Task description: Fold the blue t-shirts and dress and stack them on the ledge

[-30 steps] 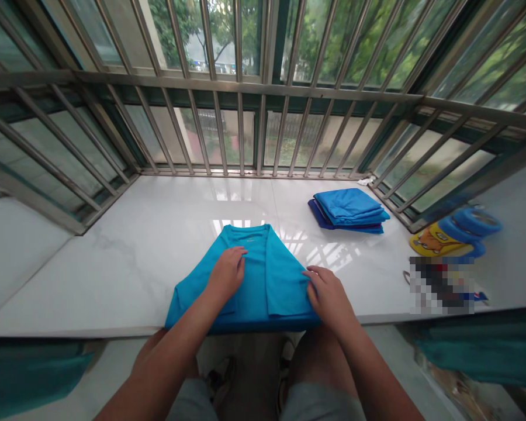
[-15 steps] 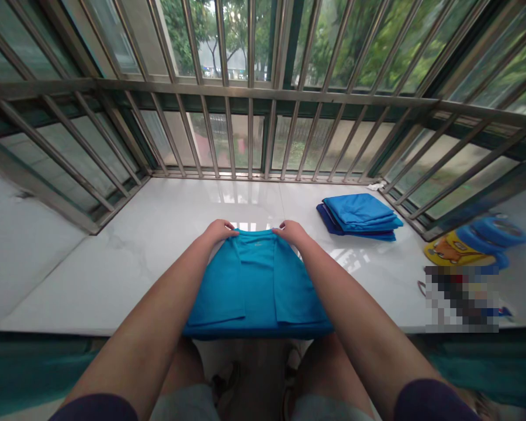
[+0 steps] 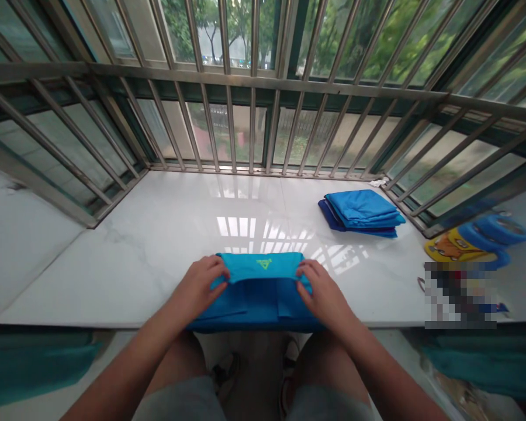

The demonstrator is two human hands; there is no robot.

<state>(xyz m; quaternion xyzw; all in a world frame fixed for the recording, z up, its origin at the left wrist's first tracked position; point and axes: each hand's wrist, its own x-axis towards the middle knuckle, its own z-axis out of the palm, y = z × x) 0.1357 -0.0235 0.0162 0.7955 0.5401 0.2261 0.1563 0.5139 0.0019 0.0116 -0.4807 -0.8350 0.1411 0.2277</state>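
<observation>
A teal shirt lies partly folded at the near edge of the white marble ledge. Its far end is turned over toward me, showing a small green logo. My left hand grips the left corner of the turned-over flap, fingers closed on the cloth. My right hand grips the right corner the same way. Both hands sit over the shirt, close to the ledge's edge.
A stack of folded blue garments lies at the right rear of the ledge. A yellow and blue toy-like item sits far right, beside a blurred patch. Metal window bars fence the ledge on three sides.
Both hands took hold of the shirt's far end and pulled it back toward me, folding it over the lower half. The logo side now faces up.
</observation>
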